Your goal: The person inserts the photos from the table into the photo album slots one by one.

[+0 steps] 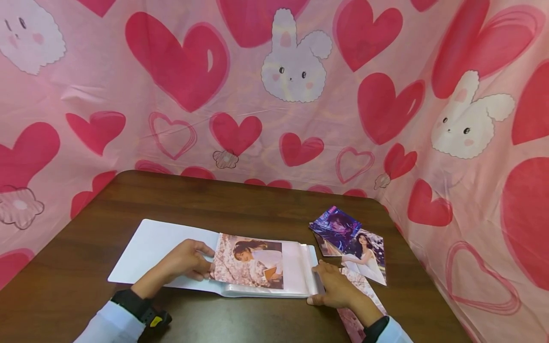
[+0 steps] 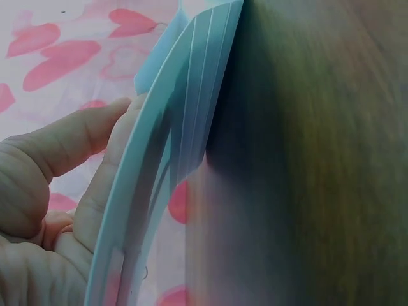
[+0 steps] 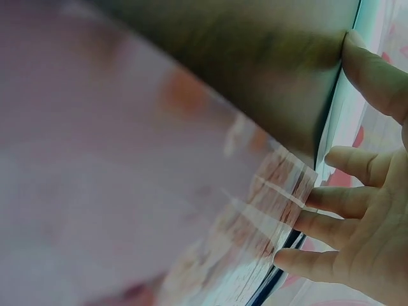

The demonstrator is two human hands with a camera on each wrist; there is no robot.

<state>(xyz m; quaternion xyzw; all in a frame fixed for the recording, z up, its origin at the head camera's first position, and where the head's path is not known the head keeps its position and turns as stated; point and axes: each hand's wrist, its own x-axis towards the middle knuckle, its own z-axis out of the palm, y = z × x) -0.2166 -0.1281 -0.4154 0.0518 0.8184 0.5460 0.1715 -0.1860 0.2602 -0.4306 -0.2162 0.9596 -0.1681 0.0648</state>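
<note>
A white photo album (image 1: 158, 250) lies spread on the table, its cover to the left and a stack of clear-sleeved pages to the right. On the top page is a pink blossom photo card (image 1: 261, 264) of a reclining figure, its left end reaching past the sleeve toward the cover. My left hand (image 1: 190, 259) pinches that end. In the left wrist view the thumb and index tips meet behind the cover edge. My right hand (image 1: 334, 286) rests at the album's right edge, fingers extended along it and thumb at the near corner.
Right of the album lie a purple photo card (image 1: 336, 226) and a card with a figure in white (image 1: 366, 255), overlapping. Another pink blossom card (image 1: 362, 286) lies partly under my right hand. A heart-and-rabbit cloth (image 1: 240, 85) hangs behind the brown table (image 1: 206, 314).
</note>
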